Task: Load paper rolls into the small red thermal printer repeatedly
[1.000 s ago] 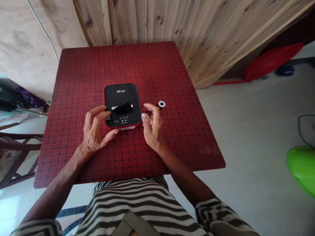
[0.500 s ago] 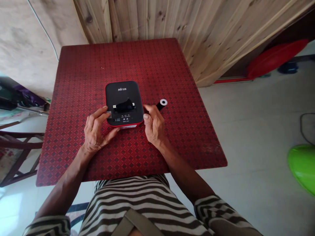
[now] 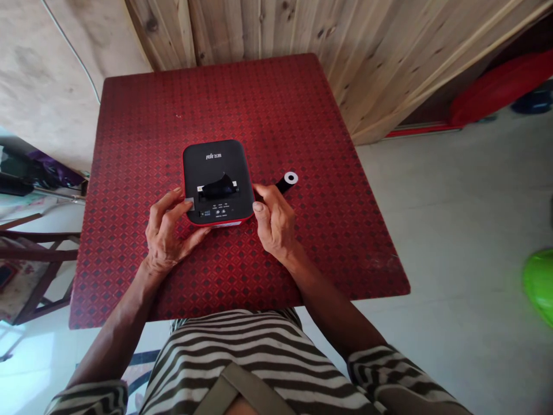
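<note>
A black box-shaped device with a red base [image 3: 218,178] lies near the middle of the red patterned table [image 3: 268,115]. A strip of black tape crosses its top slot. My left hand [image 3: 166,233] grips the device's left front corner, thumb under the near edge and fingers on its side. My right hand [image 3: 272,219] holds the right front corner, fingers curled against the side. A small black roll with a white end [image 3: 288,180] lies on the table just beyond my right hand, touching nothing I can see.
Wooden plank walls [image 3: 302,34] rise behind the table. A dark wooden chair frame [image 3: 26,253] stands at the left. A red object [image 3: 496,86] and a green object [image 3: 540,282] sit on the pale floor at the right.
Both hands have closed in from hovering over the device to gripping its front corners. The view has tilted slightly; the device stays in place.
</note>
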Motion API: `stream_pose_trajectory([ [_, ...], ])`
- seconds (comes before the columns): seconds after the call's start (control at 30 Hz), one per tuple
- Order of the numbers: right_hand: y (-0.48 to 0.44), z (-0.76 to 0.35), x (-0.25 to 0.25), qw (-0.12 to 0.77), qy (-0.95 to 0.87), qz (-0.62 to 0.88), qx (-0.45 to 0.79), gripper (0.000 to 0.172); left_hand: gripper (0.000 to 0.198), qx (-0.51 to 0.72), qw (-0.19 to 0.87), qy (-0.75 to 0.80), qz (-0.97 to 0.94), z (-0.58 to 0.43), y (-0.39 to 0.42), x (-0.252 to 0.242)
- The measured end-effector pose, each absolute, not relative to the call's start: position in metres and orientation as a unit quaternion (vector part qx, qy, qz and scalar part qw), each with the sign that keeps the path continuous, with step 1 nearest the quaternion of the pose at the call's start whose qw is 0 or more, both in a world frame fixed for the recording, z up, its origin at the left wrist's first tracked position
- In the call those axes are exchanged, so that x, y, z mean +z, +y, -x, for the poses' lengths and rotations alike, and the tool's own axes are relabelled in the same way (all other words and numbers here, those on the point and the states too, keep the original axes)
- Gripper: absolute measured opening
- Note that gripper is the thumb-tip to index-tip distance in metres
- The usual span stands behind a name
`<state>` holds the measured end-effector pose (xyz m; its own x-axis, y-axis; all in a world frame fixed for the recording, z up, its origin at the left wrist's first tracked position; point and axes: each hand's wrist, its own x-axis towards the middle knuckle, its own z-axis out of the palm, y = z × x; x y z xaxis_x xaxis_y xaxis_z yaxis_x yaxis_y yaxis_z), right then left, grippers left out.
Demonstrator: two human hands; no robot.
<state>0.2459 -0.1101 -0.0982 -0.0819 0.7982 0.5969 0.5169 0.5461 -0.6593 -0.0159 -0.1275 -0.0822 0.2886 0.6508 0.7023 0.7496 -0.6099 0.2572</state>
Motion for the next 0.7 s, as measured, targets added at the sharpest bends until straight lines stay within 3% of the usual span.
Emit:
stream_pose_trajectory([
  [0.7,-0.1101,-0.2441,-0.1024,0.518,-0.71,0.456,0.138,0.036,0.054,-0.422,0.015,-0.443,0.791,0.0162,-0.1263,-0.0781],
])
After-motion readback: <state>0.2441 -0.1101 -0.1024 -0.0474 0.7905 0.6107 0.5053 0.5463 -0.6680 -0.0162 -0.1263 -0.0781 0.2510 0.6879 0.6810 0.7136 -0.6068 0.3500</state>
